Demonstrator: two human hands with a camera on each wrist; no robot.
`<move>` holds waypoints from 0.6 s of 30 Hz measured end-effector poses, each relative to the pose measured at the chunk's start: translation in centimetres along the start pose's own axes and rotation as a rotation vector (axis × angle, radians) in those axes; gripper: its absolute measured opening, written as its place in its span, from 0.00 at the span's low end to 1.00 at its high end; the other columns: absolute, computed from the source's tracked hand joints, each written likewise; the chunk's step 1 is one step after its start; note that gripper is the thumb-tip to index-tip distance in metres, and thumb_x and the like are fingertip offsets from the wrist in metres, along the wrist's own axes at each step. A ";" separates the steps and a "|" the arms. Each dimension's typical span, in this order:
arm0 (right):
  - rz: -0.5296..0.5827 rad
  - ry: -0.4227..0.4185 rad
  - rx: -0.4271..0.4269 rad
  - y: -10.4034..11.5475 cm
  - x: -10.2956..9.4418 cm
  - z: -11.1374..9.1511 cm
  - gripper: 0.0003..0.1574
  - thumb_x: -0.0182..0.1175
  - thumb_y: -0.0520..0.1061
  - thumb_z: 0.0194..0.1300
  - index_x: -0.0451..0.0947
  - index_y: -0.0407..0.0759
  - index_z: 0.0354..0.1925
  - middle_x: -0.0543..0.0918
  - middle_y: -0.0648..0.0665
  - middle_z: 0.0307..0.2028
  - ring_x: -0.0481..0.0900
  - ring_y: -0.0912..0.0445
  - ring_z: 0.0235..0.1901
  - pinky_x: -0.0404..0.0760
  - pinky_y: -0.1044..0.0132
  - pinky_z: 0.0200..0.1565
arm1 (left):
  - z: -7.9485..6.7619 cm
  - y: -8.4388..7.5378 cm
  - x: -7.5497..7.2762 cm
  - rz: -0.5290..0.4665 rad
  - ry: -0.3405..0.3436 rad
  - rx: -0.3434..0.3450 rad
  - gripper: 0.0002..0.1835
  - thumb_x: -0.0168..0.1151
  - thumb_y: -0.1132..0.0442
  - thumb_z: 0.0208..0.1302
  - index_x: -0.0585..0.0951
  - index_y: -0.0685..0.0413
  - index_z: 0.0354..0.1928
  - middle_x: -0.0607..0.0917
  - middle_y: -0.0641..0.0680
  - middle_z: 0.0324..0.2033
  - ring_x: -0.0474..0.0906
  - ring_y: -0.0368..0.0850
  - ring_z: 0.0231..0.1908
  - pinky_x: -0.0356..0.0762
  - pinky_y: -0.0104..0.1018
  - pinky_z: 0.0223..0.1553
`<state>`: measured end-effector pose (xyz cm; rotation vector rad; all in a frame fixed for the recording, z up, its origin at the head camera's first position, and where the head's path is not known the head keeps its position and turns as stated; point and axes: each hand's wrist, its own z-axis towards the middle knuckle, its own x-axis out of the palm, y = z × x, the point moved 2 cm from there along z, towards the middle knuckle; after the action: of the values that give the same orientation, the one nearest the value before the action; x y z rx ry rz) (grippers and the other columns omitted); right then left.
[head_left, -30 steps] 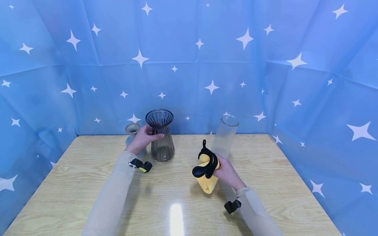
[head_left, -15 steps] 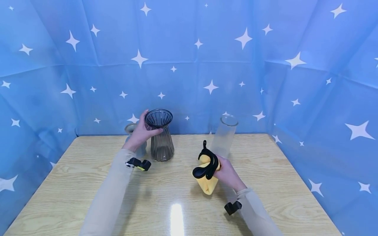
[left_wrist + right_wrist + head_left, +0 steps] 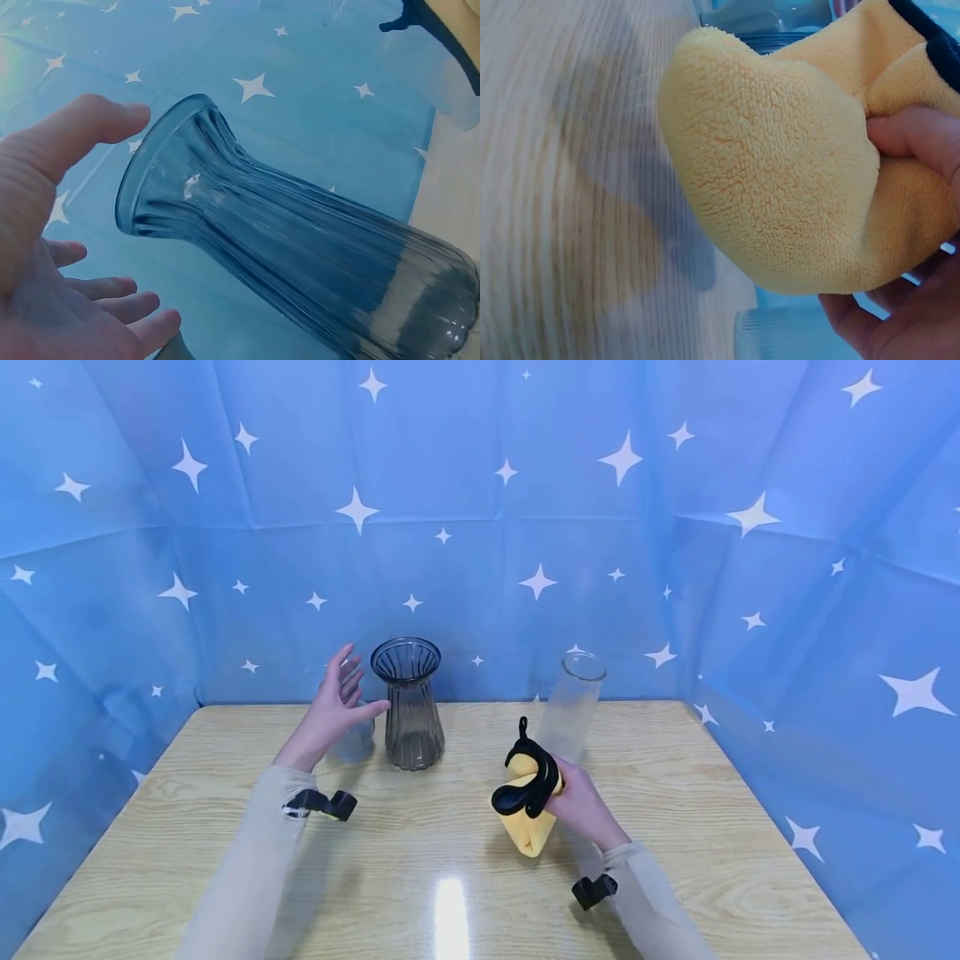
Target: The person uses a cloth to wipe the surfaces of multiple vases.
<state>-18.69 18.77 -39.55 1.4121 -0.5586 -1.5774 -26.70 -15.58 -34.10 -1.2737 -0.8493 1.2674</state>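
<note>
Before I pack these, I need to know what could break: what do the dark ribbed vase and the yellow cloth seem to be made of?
The dark vase: probably glass, tinted and glossy; it catches highlights, and the table and backdrop show through. Tinted plastic remains possible.
The yellow cloth: likely microfibre or terry, soft-looking and matte, judging by its fine nubby pile.

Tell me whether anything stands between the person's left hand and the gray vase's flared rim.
Nothing visible does: in the left wrist view, only backdrop shows between the left hand and the gray vase's rim. The head view shows a bluish vase partly hidden behind that hand.
</note>
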 end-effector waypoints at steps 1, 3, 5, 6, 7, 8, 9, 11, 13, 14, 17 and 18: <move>0.002 0.002 0.002 0.0 0.0 0.0 0.23 0.66 0.30 0.56 0.78 0.36 0.52 0.82 0.38 0.48 0.77 0.48 0.48 0.77 0.53 0.48 | -0.3 0.1 -0.1 0.002 -0.002 0.002 0.56 0.68 0.68 0.60 0.36 0.45 0.76 0.44 0.60 0.74 0.43 0.53 0.72 0.47 0.45 0.70; 0.005 0.006 0.005 0.1 -0.1 0.0 0.25 0.66 0.30 0.56 0.77 0.35 0.54 0.81 0.37 0.50 0.77 0.46 0.50 0.77 0.52 0.50 | -0.8 0.2 -0.1 0.002 -0.001 0.007 0.56 0.68 0.70 0.59 0.36 0.47 0.76 0.45 0.61 0.74 0.44 0.54 0.72 0.47 0.46 0.70; 0.007 0.002 0.009 -1.1 0.0 0.2 0.27 0.68 0.32 0.56 0.77 0.38 0.55 0.81 0.39 0.51 0.77 0.46 0.52 0.76 0.52 0.51 | -1.4 0.3 0.0 0.006 -0.001 0.008 0.56 0.68 0.70 0.58 0.37 0.48 0.76 0.46 0.62 0.74 0.45 0.55 0.72 0.47 0.47 0.70; 0.011 -0.001 0.009 -1.7 0.0 0.3 0.27 0.68 0.33 0.56 0.77 0.39 0.56 0.81 0.39 0.52 0.77 0.46 0.52 0.76 0.51 0.51 | -1.7 0.4 0.0 0.008 0.002 0.007 0.56 0.68 0.70 0.58 0.37 0.49 0.76 0.47 0.62 0.73 0.45 0.56 0.72 0.47 0.47 0.70; 0.014 -0.005 0.007 -2.3 0.0 0.4 0.28 0.68 0.33 0.56 0.77 0.40 0.56 0.81 0.40 0.52 0.77 0.46 0.51 0.76 0.51 0.50 | -2.0 0.4 0.1 0.010 0.004 0.004 0.56 0.68 0.70 0.58 0.37 0.50 0.76 0.47 0.62 0.73 0.45 0.56 0.72 0.47 0.47 0.70; 0.013 -0.011 0.004 -2.9 0.0 0.5 0.28 0.69 0.34 0.56 0.77 0.41 0.56 0.81 0.40 0.51 0.78 0.47 0.51 0.77 0.51 0.50 | -2.3 0.6 0.1 0.012 0.007 -0.003 0.56 0.68 0.70 0.59 0.38 0.50 0.76 0.47 0.62 0.73 0.45 0.57 0.72 0.47 0.47 0.70; 0.011 -0.018 0.003 -3.4 -0.1 0.5 0.27 0.69 0.35 0.56 0.77 0.42 0.56 0.82 0.41 0.50 0.78 0.48 0.49 0.77 0.52 0.49 | -2.5 0.7 0.1 0.017 0.012 -0.010 0.55 0.68 0.69 0.59 0.38 0.51 0.76 0.48 0.62 0.73 0.46 0.58 0.72 0.48 0.48 0.70; 0.001 -0.030 0.010 -4.0 -0.3 0.4 0.27 0.70 0.36 0.56 0.78 0.43 0.55 0.82 0.42 0.49 0.78 0.49 0.47 0.77 0.54 0.47 | -3.0 1.2 0.2 0.020 0.027 -0.031 0.55 0.68 0.68 0.59 0.38 0.53 0.76 0.48 0.63 0.73 0.47 0.60 0.71 0.50 0.49 0.69; -0.006 -0.041 0.025 -4.0 -0.7 0.2 0.25 0.69 0.36 0.57 0.78 0.43 0.53 0.82 0.43 0.48 0.78 0.50 0.45 0.78 0.56 0.44 | -3.4 1.7 0.3 0.030 0.042 -0.059 0.54 0.68 0.67 0.59 0.39 0.55 0.76 0.49 0.65 0.72 0.48 0.63 0.70 0.52 0.51 0.69; -0.011 -0.045 0.034 -4.0 -0.9 0.0 0.24 0.69 0.37 0.57 0.78 0.44 0.53 0.82 0.42 0.47 0.78 0.51 0.44 0.78 0.57 0.43 | -3.7 2.0 0.4 0.037 0.050 -0.073 0.54 0.69 0.66 0.59 0.40 0.56 0.76 0.50 0.65 0.72 0.49 0.63 0.70 0.53 0.52 0.68; -0.021 -0.058 0.059 -4.2 -1.6 -0.4 0.20 0.68 0.36 0.57 0.79 0.42 0.50 0.82 0.42 0.44 0.77 0.51 0.41 0.77 0.58 0.39 | -4.3 2.9 0.4 0.066 0.079 -0.111 0.50 0.68 0.64 0.59 0.45 0.59 0.75 0.52 0.67 0.71 0.52 0.66 0.68 0.57 0.55 0.66; -0.022 -0.061 0.064 -4.4 -1.8 -0.5 0.19 0.68 0.36 0.57 0.79 0.42 0.49 0.82 0.41 0.44 0.77 0.50 0.40 0.78 0.58 0.39 | -4.4 3.2 0.4 0.075 0.089 -0.119 0.48 0.68 0.64 0.60 0.47 0.61 0.74 0.53 0.68 0.70 0.53 0.67 0.68 0.57 0.56 0.65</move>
<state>-19.80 22.47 -42.29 1.4257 -0.6372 -1.6377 -22.99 -16.56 -37.99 -1.4576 -0.8303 1.2239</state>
